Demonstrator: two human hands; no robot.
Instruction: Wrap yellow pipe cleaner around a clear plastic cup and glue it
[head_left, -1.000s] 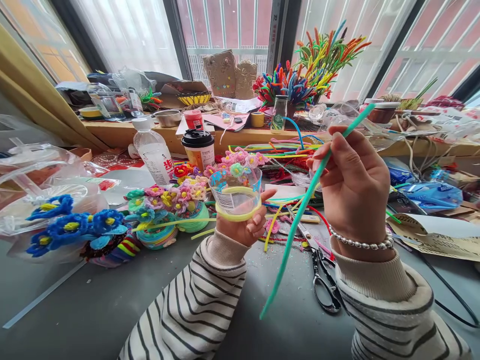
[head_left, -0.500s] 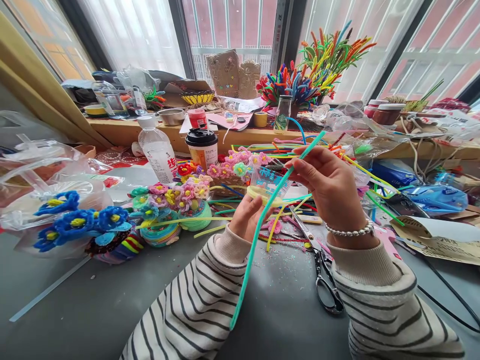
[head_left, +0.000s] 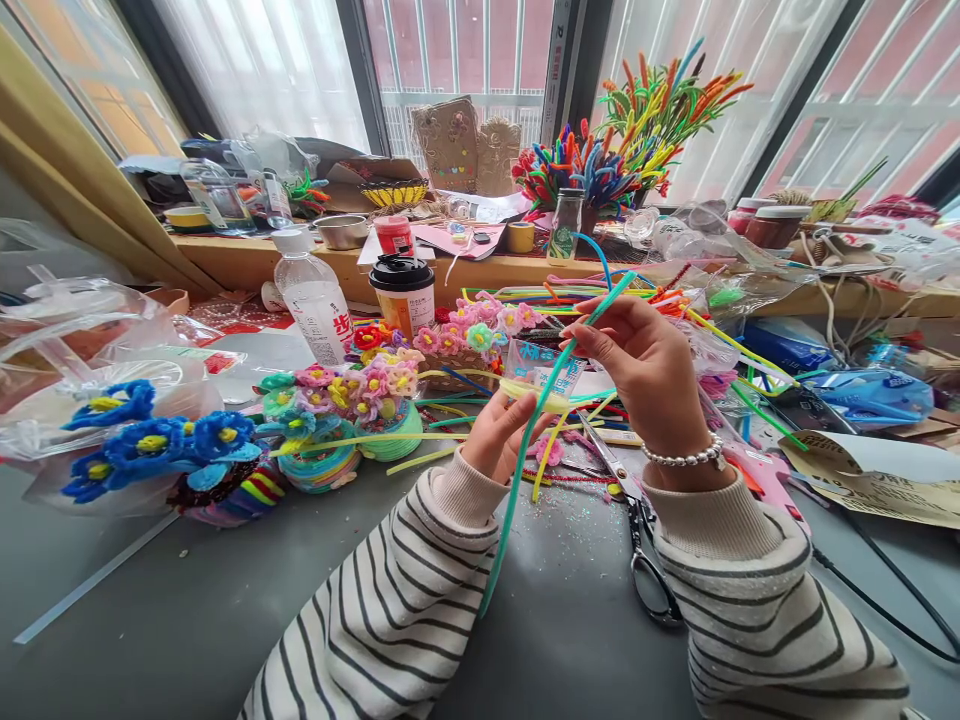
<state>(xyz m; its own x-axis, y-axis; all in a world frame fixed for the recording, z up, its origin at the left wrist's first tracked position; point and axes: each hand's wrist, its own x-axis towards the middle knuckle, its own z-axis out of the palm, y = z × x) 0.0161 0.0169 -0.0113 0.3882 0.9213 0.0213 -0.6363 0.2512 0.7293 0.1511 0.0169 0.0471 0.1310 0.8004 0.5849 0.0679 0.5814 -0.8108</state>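
Observation:
My left hand (head_left: 504, 432) is closed on a clear plastic cup (head_left: 546, 366) with blue print. Pale yellow pipe cleaner (head_left: 534, 393) runs around the cup. Between the thumb and fingers of my right hand (head_left: 634, 355) is a green pipe cleaner (head_left: 511, 500). It slants down in front of the cup and past my left wrist, its lower end by the striped sleeve. Black-handled scissors (head_left: 646, 560) lie on the table below my right hand.
Blue pipe-cleaner flowers (head_left: 154, 442), a plastic bottle (head_left: 309, 300) and a lidded paper cup (head_left: 403, 296) stand to the left. Loose pipe cleaners (head_left: 427, 455) lie around my hands. Brown paper (head_left: 877, 480) is at the right.
My right hand has moved slightly left and down with the green pipe cleaner, whose lower end has shifted right and up. The cup has tilted a little, showing more of its print.

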